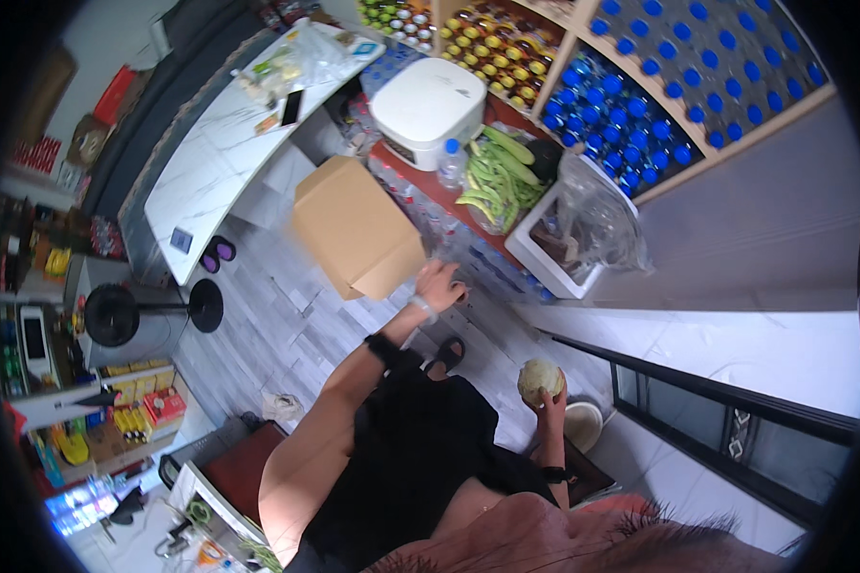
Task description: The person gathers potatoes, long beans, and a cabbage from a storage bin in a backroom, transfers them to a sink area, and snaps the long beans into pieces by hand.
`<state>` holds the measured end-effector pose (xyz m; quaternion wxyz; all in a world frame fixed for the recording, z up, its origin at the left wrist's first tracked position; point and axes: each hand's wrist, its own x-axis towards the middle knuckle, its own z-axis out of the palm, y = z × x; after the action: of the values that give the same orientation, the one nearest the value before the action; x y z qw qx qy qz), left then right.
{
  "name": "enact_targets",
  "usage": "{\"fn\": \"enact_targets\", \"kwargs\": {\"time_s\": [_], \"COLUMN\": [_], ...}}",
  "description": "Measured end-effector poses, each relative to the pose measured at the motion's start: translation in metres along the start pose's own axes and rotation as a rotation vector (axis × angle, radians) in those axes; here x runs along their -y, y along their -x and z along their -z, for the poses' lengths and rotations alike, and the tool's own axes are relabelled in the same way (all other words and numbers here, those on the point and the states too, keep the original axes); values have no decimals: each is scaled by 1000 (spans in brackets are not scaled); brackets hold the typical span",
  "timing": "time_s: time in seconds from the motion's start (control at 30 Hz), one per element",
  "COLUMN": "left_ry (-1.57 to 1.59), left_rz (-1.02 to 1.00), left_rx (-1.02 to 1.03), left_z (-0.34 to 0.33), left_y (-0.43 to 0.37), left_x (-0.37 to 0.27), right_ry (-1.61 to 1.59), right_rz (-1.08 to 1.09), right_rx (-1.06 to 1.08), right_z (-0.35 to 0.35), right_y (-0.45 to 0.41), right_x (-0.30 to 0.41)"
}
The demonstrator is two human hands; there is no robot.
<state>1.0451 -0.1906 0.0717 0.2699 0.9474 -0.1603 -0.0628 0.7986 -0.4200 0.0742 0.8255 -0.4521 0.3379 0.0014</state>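
My left hand (441,288), with a bracelet and a dark band on the arm, is beside the near right corner of a brown cardboard box (358,222). Its fingers are slightly curled and apart, and nothing shows in them. The box is over the grey plank floor, its left edge blurred. At the lower right, my right hand (549,402) grips a round, pale green vegetable, probably a cabbage (537,381), from below. A pale round bin (583,424) stands just right of that forearm.
Ahead, green pods (498,179), a water bottle (451,166), a white appliance (430,107) and a foam box (580,283) crowd a red surface. A marble-topped counter (211,157) runs along the left, near a black pedestal fan (206,306). Bottle shelves stand behind; a black-framed glass panel (688,379) is right.
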Motion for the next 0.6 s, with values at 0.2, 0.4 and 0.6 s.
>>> {"fn": "enact_targets", "kwargs": {"time_s": [0.2,0.4,0.6], "left_ry": [23,46,254], "left_rz": [348,647,1047], "left_rx": [-114,-592,-835], "left_z": [90,160,161], "left_y": [128,310,505], "left_x": [82,113,117], "right_ry": [140,153,259], "right_rz": [78,-159,-565], "right_rx": [420,906,1121], "right_z": [-65,-237,-356], "right_y": [-29,-3,71], "right_x": [12,-1,-96]}}
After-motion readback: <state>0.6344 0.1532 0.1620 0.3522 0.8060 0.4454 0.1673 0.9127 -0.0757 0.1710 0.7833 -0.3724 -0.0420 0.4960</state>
